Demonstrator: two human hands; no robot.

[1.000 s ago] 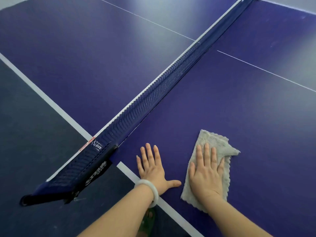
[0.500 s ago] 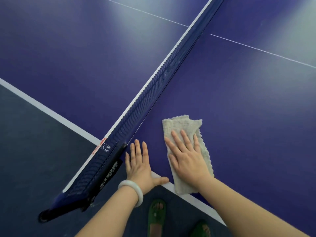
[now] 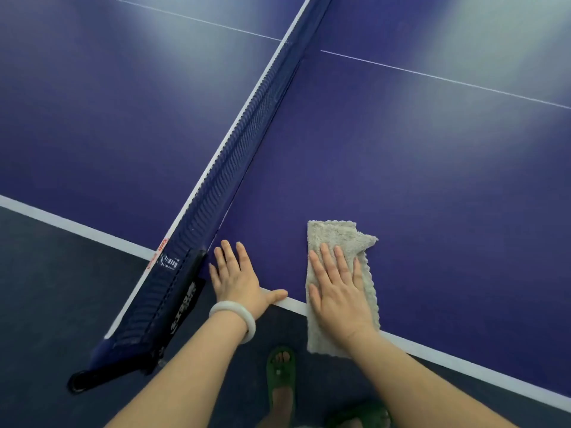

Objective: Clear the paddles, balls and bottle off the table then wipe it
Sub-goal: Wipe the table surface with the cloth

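Head view: no paddles, balls or bottle in sight; I judge we're wiping, right hand point(image 3: 336, 291) flat on cloth point(image 3: 336, 239), left hand point(image 3: 238, 276) flat on table point(image 3: 401, 165).

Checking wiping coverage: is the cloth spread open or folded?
Folded, apparently: the cloth lies as a narrow strip with a corner flap doubled over at its far right, under the flat right hand.

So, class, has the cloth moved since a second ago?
Yes. The cloth under the right hand has slid left, closer to the net.
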